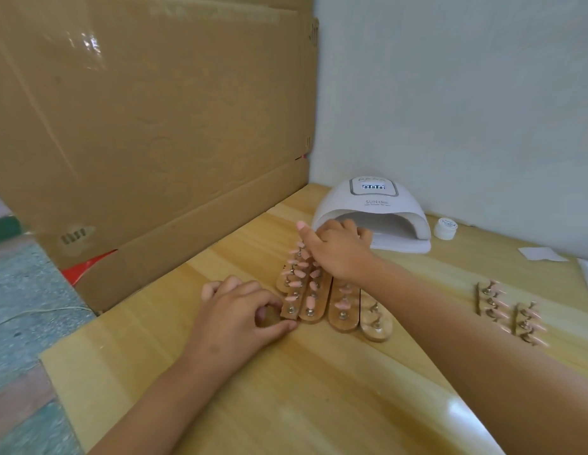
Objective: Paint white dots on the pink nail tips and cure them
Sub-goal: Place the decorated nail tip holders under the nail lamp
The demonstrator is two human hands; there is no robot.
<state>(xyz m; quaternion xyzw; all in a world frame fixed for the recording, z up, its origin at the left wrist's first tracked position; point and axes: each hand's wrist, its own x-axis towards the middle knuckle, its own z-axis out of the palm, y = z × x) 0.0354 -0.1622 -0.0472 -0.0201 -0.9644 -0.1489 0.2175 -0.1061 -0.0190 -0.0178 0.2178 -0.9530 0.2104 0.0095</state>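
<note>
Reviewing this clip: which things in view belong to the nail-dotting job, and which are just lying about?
Job: wooden strips of pink nail tips, touched by left hand and right hand; two more strips at right; nail lamp; small white jar (probably the paint).
Lying about: cardboard sheet; paper scraps.

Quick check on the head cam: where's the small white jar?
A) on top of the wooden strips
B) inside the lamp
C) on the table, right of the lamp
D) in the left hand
C: the small white jar stands on the table just to the right of the lamp, outside its opening.
</note>
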